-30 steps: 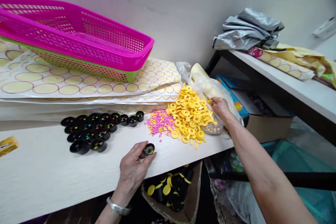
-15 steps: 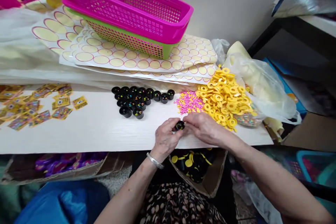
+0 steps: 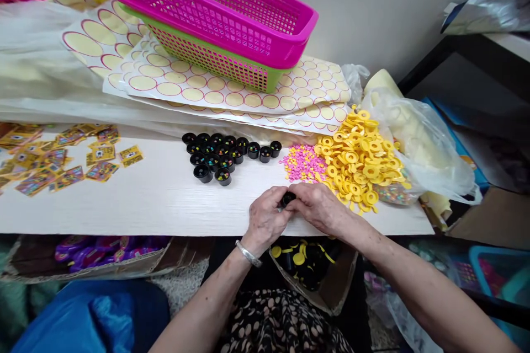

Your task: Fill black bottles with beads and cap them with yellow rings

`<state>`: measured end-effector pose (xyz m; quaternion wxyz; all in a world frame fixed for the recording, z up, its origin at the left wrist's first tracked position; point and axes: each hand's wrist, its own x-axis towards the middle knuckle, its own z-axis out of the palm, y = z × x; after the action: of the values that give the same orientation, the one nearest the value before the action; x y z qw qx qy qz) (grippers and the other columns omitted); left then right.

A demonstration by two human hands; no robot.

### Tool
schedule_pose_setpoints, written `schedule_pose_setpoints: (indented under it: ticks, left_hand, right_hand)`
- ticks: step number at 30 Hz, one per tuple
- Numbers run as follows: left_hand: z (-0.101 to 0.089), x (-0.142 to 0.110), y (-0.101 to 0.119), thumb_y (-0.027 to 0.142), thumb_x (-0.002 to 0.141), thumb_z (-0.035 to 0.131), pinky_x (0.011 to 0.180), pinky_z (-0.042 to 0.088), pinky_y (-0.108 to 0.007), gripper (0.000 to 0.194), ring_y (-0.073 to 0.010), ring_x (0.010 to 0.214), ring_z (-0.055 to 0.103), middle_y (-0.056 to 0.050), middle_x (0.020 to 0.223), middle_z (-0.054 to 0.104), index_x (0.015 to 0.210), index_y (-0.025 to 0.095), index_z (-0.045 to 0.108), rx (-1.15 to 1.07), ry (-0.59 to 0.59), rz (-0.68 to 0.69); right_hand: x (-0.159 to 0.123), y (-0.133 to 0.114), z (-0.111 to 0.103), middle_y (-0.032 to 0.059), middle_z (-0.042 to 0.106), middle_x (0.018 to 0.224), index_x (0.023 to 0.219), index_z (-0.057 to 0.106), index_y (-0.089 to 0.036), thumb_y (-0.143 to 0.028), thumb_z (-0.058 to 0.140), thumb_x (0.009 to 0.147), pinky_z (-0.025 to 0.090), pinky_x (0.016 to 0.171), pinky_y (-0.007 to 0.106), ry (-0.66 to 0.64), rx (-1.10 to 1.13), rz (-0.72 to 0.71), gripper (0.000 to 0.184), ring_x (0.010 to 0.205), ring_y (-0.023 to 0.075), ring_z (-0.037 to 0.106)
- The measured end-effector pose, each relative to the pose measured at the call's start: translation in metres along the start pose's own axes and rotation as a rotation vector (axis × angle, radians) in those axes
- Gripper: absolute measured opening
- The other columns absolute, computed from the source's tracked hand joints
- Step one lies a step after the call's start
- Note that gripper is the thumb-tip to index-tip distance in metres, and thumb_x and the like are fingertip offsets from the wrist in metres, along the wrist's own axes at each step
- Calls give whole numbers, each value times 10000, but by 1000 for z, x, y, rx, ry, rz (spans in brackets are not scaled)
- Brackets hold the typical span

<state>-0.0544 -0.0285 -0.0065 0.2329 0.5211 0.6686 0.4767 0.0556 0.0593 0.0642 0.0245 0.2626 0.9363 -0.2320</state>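
Observation:
Between my two hands, just above the table's front edge, is a small round black cup (image 3: 289, 198). My left hand (image 3: 267, 218) grips it from the left with thumb and fingers. From the right, the closed fingers of my right hand (image 3: 317, 204) press on its rim and side and hide part of it. Several similar black cups (image 3: 222, 177) stand in a cluster farther back to the left, many with small coloured bits inside. Just behind my right hand lie a spread of tiny pink and yellow pieces (image 3: 304, 162) and a heap of yellow plastic rings with tabs (image 3: 360, 157).
Gold printed cards (image 3: 101, 153) lie on the left of the white table (image 3: 165, 209). A pink basket (image 3: 265, 38), nested in a green one, rests on sticker sheets (image 3: 192, 94). Below the edge, a cardboard box (image 3: 345, 278) holds black and yellow parts. A plastic bag (image 3: 430, 138) sits at right.
My right fingers have moved in over the black cup and cover more of it. The camera view has shifted slightly, so the table things appear a little farther right.

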Motion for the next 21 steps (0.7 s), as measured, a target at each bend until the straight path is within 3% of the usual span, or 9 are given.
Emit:
schedule_pose_setpoints:
  ticks: [5,9,12,14,17,19,21]
  left_hand:
    - [0,1,-1,167,730,603,747,451,-257,255,-148,847,567,-8,906,626,982,198,603,32,-20,-3]
    - [1,1,-5,282,723,650,752,473,-268,292,-155,835,590,-21,940,643,1000,201,607,82,7,-18]
    - [2,2,-10,330,710,661,745,493,-270,318,-157,819,612,-31,978,657,995,196,617,111,41,-25]
    - [3,4,-12,370,709,652,732,506,-270,325,-159,799,625,-34,981,668,981,194,628,128,57,-32]
    - [3,9,-16,444,681,648,725,525,-273,383,-169,780,646,-32,968,682,973,195,644,145,87,-70]
    - [4,11,-18,493,652,647,700,537,-276,421,-182,777,657,-26,957,690,956,203,657,155,100,-93]
    - [4,12,-19,533,629,639,703,544,-285,452,-193,778,664,-25,944,697,938,204,668,159,114,-103]
  right_hand:
    - [4,5,5,27,598,690,748,612,-142,-143,496,797,370,616,235,93,229,-18,126,658,122,519]
    - [5,18,-6,-37,504,547,659,567,-157,-214,524,761,327,475,201,232,704,153,124,472,69,413]
    - [0,49,-29,-38,524,563,694,563,-157,-273,545,727,287,403,188,443,924,286,122,409,54,380]
    - [-7,83,-51,-30,539,579,727,566,-156,-286,541,711,289,400,187,669,872,366,133,414,60,399]
    - [-22,143,-84,-9,554,595,775,582,-152,-281,451,732,339,453,209,973,526,508,189,464,92,444]
    - [-32,179,-103,30,599,650,787,608,-149,-269,389,755,373,531,235,1031,157,633,252,560,130,506]
    - [-39,207,-115,63,631,696,751,631,-150,-259,384,758,376,603,256,1001,-67,719,270,655,161,542]
